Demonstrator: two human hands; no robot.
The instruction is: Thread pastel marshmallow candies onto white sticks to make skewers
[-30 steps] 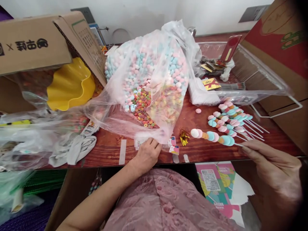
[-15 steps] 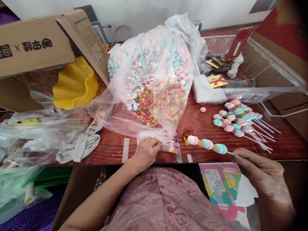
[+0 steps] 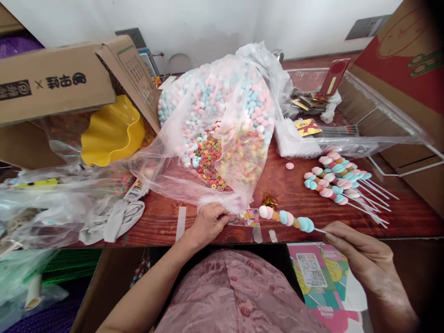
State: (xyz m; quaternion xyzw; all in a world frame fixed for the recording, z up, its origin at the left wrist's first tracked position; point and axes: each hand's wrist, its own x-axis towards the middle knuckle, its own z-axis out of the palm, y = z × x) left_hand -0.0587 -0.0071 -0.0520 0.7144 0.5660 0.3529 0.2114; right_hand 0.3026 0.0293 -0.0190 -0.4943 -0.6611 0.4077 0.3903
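My right hand (image 3: 360,254) pinches the white stick of a candy skewer (image 3: 286,218), held level above the table's front edge. Pink, white and blue marshmallows are threaded on it with orange gummy rings between them. My left hand (image 3: 210,224) rests at the table edge, thumb and fingertips closed on the near end of a small clear printed bag (image 3: 251,217). The skewer's tip is just past that bag, beside gold twist ties (image 3: 269,200). Behind my left hand lies a big clear bag (image 3: 166,178) of marshmallows and colourful gummy rings.
A pile of finished skewers (image 3: 335,180) lies at right, near a loose pink marshmallow (image 3: 289,166). Behind it stands a clear plastic bin (image 3: 378,140) with white sticks (image 3: 294,143). At left are a cardboard box (image 3: 55,83), a yellow wavy bowl (image 3: 111,134) and grey gloves (image 3: 116,219).
My right hand has brought the skewer leftward, its tip nearer the small bag. My left fingers have lifted and pinched together at the bag's end. The view has shifted slightly.
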